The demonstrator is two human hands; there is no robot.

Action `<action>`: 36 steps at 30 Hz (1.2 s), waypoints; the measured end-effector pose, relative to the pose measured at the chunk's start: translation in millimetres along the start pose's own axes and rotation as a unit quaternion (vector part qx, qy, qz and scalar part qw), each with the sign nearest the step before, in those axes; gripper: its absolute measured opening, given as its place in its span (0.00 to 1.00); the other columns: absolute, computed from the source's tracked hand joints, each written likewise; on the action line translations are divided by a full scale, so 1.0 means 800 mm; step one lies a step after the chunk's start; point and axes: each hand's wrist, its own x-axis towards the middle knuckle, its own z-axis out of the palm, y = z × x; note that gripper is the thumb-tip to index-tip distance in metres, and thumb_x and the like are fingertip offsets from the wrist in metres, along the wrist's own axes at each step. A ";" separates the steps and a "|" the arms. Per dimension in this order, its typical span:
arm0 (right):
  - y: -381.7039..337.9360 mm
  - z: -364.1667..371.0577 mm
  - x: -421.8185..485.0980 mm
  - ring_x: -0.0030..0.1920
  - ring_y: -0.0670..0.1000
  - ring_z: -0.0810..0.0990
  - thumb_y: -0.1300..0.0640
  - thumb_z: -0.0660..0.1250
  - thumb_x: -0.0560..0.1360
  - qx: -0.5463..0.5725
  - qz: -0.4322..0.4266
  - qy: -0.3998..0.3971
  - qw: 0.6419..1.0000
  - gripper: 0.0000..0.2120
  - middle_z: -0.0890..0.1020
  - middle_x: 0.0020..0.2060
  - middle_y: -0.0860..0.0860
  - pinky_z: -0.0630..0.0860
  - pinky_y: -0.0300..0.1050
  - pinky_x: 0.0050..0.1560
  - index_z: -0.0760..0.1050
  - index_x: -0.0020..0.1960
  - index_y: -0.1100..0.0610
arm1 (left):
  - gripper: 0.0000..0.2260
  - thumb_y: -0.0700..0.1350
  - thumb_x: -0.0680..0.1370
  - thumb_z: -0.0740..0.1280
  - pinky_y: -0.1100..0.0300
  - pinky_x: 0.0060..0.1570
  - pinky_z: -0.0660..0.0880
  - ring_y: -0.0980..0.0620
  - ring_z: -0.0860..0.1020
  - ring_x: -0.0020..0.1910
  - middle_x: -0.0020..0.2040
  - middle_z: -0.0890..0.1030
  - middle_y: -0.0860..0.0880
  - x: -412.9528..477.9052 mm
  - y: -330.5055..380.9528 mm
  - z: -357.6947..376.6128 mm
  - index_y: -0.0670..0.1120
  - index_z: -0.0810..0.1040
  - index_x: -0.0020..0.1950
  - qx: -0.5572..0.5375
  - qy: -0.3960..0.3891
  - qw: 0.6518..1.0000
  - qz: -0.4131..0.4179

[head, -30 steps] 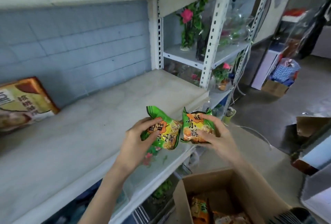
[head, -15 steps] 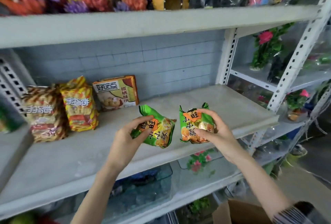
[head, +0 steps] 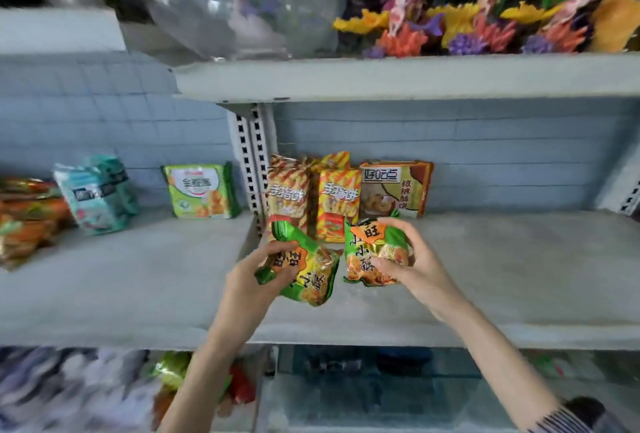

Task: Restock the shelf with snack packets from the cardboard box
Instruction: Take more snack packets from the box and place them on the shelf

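We are gripping one green packet in each hand. The left hand (head: 256, 280) is curling round the tilted left packet (head: 304, 273), and the right hand (head: 419, 269) is pinching the upright right packet (head: 370, 252). Both packets are hovering over the front of the shelf (head: 502, 276), not yet set down, just ahead of the striped bags (head: 311, 197) standing against the back wall. We are judging the restock partly done, with bare board showing to the right. The box is not showing.
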 end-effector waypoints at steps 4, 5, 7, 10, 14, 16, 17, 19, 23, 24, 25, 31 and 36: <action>-0.010 0.070 0.018 0.51 0.37 0.80 0.63 0.73 0.71 -0.003 -0.028 -0.013 1.000 0.25 0.77 0.53 0.35 0.77 0.32 0.42 0.71 0.62 0.45 | 0.12 0.40 0.73 0.72 0.60 0.39 0.79 0.53 0.81 0.43 0.46 0.84 0.57 -0.006 -0.010 -0.076 0.55 0.81 0.52 0.031 0.035 0.999 -0.008; -0.012 0.085 0.021 0.51 0.35 0.79 0.64 0.73 0.71 -0.005 -0.035 -0.014 0.999 0.25 0.77 0.54 0.36 0.76 0.30 0.42 0.71 0.62 0.46 | 0.13 0.39 0.73 0.72 0.63 0.40 0.78 0.55 0.81 0.44 0.46 0.84 0.56 -0.006 -0.012 -0.094 0.55 0.81 0.52 0.035 0.044 0.998 -0.005; -0.014 0.113 0.030 0.51 0.35 0.78 0.64 0.73 0.71 -0.005 -0.041 -0.019 0.999 0.25 0.76 0.56 0.39 0.75 0.30 0.42 0.71 0.62 0.45 | 0.13 0.39 0.73 0.72 0.65 0.44 0.76 0.57 0.80 0.47 0.49 0.83 0.55 -0.007 -0.017 -0.128 0.56 0.80 0.52 0.052 0.065 0.997 -0.001; -0.015 0.147 0.045 0.52 0.35 0.78 0.63 0.73 0.71 -0.009 -0.044 -0.033 0.998 0.24 0.75 0.58 0.40 0.75 0.30 0.45 0.71 0.61 0.44 | 0.13 0.40 0.73 0.72 0.66 0.43 0.75 0.58 0.80 0.47 0.49 0.82 0.55 -0.005 -0.028 -0.169 0.58 0.80 0.52 0.066 0.092 0.994 -0.009; -0.013 0.183 0.071 0.53 0.30 0.74 0.61 0.73 0.71 -0.028 -0.050 -0.060 0.997 0.25 0.73 0.59 0.36 0.72 0.25 0.47 0.70 0.62 0.43 | 0.14 0.40 0.74 0.71 0.67 0.39 0.75 0.58 0.80 0.48 0.50 0.82 0.57 0.004 -0.042 -0.206 0.60 0.78 0.50 0.082 0.128 0.988 -0.016; -0.010 0.198 0.089 0.55 0.35 0.76 0.60 0.73 0.71 -0.023 -0.042 -0.081 0.996 0.25 0.74 0.59 0.39 0.75 0.32 0.53 0.70 0.62 0.43 | 0.15 0.39 0.74 0.71 0.68 0.38 0.75 0.58 0.80 0.48 0.49 0.82 0.57 0.012 -0.050 -0.219 0.60 0.78 0.50 0.086 0.148 0.985 -0.017; -0.008 0.206 0.098 0.56 0.39 0.77 0.60 0.73 0.71 -0.021 -0.037 -0.092 0.995 0.25 0.75 0.59 0.40 0.76 0.36 0.54 0.70 0.63 0.43 | 0.15 0.39 0.74 0.71 0.68 0.39 0.75 0.58 0.80 0.47 0.49 0.82 0.57 0.016 -0.054 -0.225 0.59 0.79 0.50 0.086 0.158 0.984 -0.019; -0.006 0.222 0.118 0.54 0.39 0.78 0.60 0.73 0.71 -0.024 -0.040 -0.112 0.993 0.24 0.76 0.57 0.39 0.76 0.36 0.52 0.71 0.62 0.44 | 0.14 0.39 0.74 0.72 0.65 0.41 0.76 0.57 0.81 0.47 0.48 0.83 0.57 0.023 -0.060 -0.236 0.58 0.79 0.51 0.091 0.173 0.980 -0.021; -0.004 0.253 0.155 0.50 0.37 0.79 0.62 0.73 0.71 -0.018 -0.051 -0.144 0.988 0.23 0.78 0.54 0.40 0.75 0.31 0.45 0.71 0.60 0.45 | 0.15 0.39 0.74 0.72 0.64 0.42 0.76 0.57 0.81 0.46 0.48 0.82 0.56 0.036 -0.070 -0.260 0.60 0.78 0.49 0.108 0.197 0.974 -0.028; -0.003 0.261 0.164 0.50 0.37 0.79 0.62 0.73 0.71 -0.016 -0.054 -0.148 0.987 0.23 0.78 0.54 0.41 0.76 0.31 0.44 0.71 0.60 0.45 | 0.15 0.39 0.74 0.72 0.66 0.41 0.75 0.58 0.80 0.47 0.48 0.82 0.56 0.038 -0.073 -0.268 0.60 0.78 0.50 0.112 0.205 0.972 -0.027; -0.002 0.270 0.172 0.50 0.38 0.80 0.63 0.73 0.71 -0.016 -0.054 -0.152 0.987 0.23 0.78 0.55 0.41 0.76 0.32 0.44 0.71 0.60 0.45 | 0.15 0.39 0.73 0.72 0.68 0.41 0.75 0.58 0.80 0.47 0.49 0.82 0.55 0.040 -0.076 -0.277 0.59 0.78 0.50 0.118 0.213 0.970 -0.026; 0.003 0.327 0.199 0.51 0.35 0.78 0.64 0.72 0.71 -0.022 -0.063 -0.173 0.983 0.23 0.75 0.57 0.40 0.75 0.29 0.43 0.70 0.59 0.45 | 0.13 0.38 0.72 0.73 0.68 0.43 0.76 0.62 0.79 0.46 0.48 0.82 0.57 0.042 -0.093 -0.321 0.53 0.80 0.52 0.131 0.254 0.958 -0.025; 0.005 0.374 0.214 0.60 0.43 0.75 0.63 0.72 0.72 -0.041 -0.071 -0.181 0.980 0.23 0.74 0.61 0.43 0.75 0.34 0.53 0.70 0.61 0.45 | 0.13 0.37 0.72 0.72 0.71 0.42 0.75 0.62 0.80 0.47 0.50 0.82 0.55 0.054 -0.111 -0.362 0.47 0.80 0.55 0.123 0.257 0.958 -0.022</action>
